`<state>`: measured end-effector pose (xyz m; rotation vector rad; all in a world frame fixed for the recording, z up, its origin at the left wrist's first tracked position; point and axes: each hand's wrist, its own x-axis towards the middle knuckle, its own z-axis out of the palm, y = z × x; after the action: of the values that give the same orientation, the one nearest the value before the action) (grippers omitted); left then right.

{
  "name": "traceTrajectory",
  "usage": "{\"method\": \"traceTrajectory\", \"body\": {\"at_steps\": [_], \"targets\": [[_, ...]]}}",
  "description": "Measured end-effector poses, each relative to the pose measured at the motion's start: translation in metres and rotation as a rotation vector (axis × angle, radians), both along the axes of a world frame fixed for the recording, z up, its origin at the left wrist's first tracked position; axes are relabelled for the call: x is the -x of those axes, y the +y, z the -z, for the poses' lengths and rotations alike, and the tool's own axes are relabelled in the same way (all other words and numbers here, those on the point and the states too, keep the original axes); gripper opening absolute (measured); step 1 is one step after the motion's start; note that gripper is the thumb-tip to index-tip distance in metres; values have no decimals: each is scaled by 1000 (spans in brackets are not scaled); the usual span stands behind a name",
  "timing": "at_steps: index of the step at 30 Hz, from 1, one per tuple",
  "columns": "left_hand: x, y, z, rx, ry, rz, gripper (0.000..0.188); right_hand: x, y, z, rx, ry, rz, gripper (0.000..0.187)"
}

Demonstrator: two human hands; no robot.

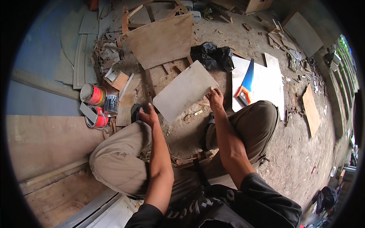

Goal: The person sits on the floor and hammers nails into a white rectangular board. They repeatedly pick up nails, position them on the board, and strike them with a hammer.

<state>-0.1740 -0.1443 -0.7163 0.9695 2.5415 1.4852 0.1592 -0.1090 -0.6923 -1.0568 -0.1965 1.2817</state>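
Observation:
A pale rectangular board (185, 91) is tilted in front of me, above the dirt floor between my legs. My right hand (215, 98) pinches its right corner between thumb and fingers. Beside the board's lower left edge is my left hand (149, 115), its thumb and fingers apart and nothing in them; it looks just clear of the edge. To the right of the board, a handsaw (246, 83) with a blue blade and an orange and black handle lies on a white sheet (273, 85).
Several paint cans (111, 105) stand at the left near wood scraps (110, 53). A larger brown panel (161, 40) leans beyond the board, next to a black plastic bag (211, 56). A thin wood piece (311, 111) lies at the right. Debris litters the floor.

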Motion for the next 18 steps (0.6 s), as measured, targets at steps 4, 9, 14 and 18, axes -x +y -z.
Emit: {"method": "traceTrajectory", "body": {"at_steps": [4,9,14,18], "targets": [[-50,9,-72,12,-90,410,64,-17,-22,-31,-113,-109,-204,25],[-33,36,-92,111,-451,804,54,20,5,-83,-204,-172,-437,28],[-74,8,-102,-115,-1126,661,65,25,3,-126,-348,-347,-404,39],[-53,17,-123,-48,-1177,871,88,32,13,-151,-451,-517,-358,48]]}}
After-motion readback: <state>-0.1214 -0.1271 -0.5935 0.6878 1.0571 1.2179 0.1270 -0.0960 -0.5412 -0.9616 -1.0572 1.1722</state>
